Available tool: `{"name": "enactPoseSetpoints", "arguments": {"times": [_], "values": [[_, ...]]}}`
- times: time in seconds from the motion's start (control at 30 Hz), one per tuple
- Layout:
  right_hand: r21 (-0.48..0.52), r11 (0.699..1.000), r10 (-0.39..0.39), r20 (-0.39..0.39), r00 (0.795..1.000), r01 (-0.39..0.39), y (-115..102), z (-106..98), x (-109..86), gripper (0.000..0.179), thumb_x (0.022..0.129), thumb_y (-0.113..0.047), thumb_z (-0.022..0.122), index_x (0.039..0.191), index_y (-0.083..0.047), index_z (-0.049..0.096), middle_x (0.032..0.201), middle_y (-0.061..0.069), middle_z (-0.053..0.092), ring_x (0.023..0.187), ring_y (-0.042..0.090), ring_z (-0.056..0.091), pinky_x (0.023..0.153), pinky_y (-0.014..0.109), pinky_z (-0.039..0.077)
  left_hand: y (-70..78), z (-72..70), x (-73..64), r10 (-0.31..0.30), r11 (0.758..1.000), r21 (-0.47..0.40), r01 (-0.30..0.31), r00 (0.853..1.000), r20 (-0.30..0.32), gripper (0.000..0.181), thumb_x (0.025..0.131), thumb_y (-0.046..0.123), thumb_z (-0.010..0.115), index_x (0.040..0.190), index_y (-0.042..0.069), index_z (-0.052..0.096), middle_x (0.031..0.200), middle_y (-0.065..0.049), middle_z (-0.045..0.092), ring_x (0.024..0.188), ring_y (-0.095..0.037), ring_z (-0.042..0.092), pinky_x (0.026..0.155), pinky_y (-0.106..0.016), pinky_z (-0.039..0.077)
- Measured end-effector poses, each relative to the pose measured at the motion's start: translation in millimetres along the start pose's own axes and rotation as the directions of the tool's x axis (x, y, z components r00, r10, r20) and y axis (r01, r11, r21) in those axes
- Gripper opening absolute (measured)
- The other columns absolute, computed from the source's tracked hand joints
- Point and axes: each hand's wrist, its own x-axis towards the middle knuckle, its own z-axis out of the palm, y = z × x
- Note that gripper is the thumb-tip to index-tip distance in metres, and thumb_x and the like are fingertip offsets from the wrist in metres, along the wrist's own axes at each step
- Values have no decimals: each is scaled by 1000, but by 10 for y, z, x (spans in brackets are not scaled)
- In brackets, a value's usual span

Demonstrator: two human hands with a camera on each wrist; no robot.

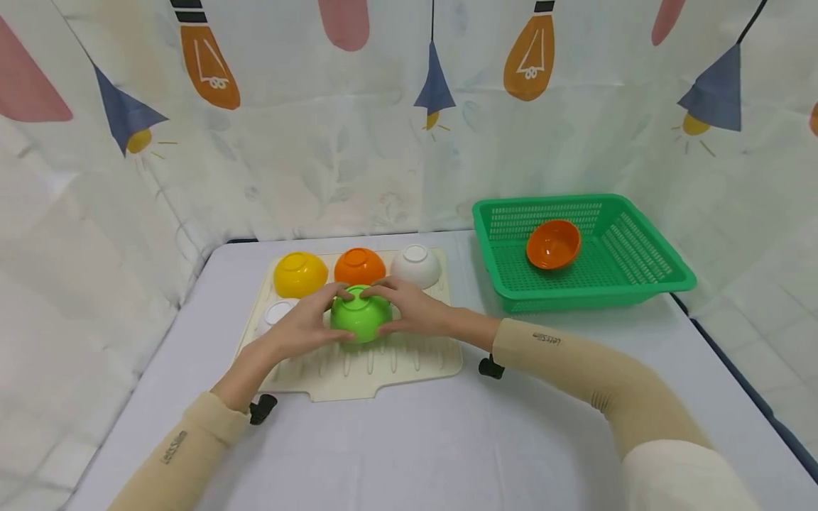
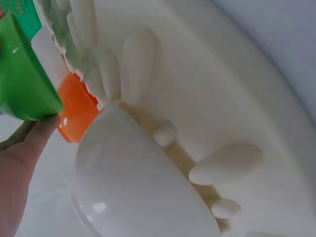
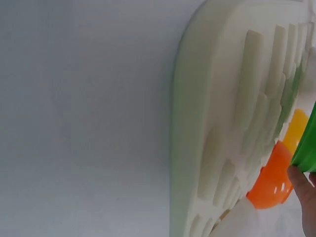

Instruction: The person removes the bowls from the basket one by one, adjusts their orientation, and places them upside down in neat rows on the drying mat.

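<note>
Both hands hold a green bowl [image 1: 361,316], turned upside down, over the middle of a cream draining board [image 1: 409,358]. My left hand [image 1: 305,323] grips its left side, with the thumb low and the fingers at its base; my right hand [image 1: 415,309] grips the right side the same way. In the left wrist view the green bowl [image 2: 24,74] stands above the board's ribs. Behind it sit an upturned yellow bowl [image 1: 300,275], an orange bowl [image 1: 360,267] and a white bowl [image 1: 417,265]. Another white bowl [image 1: 275,312] lies partly hidden behind my left hand.
At the back right of the table [image 1: 422,447] stands a green plastic basket [image 1: 511,294] with a dark orange bowl [image 1: 553,245] tilted inside. A printed curtain [image 1: 287,156] hangs close behind the table's far edge.
</note>
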Motion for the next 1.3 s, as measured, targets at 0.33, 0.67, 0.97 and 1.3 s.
{"name": "enactPoseSetpoints", "arguments": {"times": [0.33,0.67,0.97,1.3], "values": [[-13,995,101,53,993,-101,3,164,139,68,87,-30,84,146,-17,51,144,11,48,128,23,51,109,33,43,-82,-47,46,-46,998,44,42,995,84,59,80,12,90,123,7,51,126,-11,57,114,-30,53,101,-52,46],[-47,992,122,74,990,-119,47,219,161,68,91,-30,81,149,-18,48,150,10,47,133,23,49,111,35,41,-67,-39,94,-96,988,132,81,989,111,58,81,11,89,124,7,51,126,-10,58,115,-28,54,102,-49,46],[-105,977,189,47,981,-184,-7,75,18,56,97,-15,74,147,-12,49,139,8,60,126,22,57,104,34,49,-60,-90,24,-84,985,158,72,994,66,52,84,14,86,129,15,58,138,-10,54,129,-35,51,109,-57,41],[-44,993,105,-17,994,-106,-16,-449,-279,12,98,-7,68,110,-6,71,104,1,74,98,14,69,86,24,56,-201,-357,-69,-14,997,67,23,990,-142,34,98,17,73,128,5,63,126,-14,64,121,-40,57,102,-61,46]]}}
